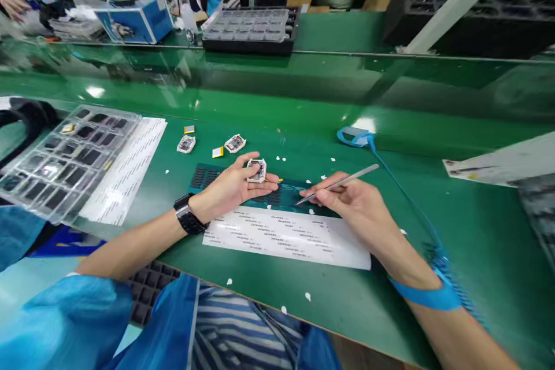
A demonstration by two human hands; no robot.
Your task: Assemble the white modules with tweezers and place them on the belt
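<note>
Between the thumb and fingers of my left hand is a small white device housing with its electronics showing. A bit of yellow pokes out by the fingertips. My right hand grips metal tweezers like a pen, their tip low over a dark green sheet that carries rows of black strips. Whether the tip touches the sheet I cannot tell. Just below it lies a white printed backing sheet. Two similar housings, one of them a white open housing, rest beyond my left hand.
Small yellow-edged battery cells lie near the housings. At left, a clear compartment tray overlaps another printed sheet. A blue wrist-strap cord runs from my right wrist across the table. White scraps dot the surface. Co-workers sit beyond the ledge.
</note>
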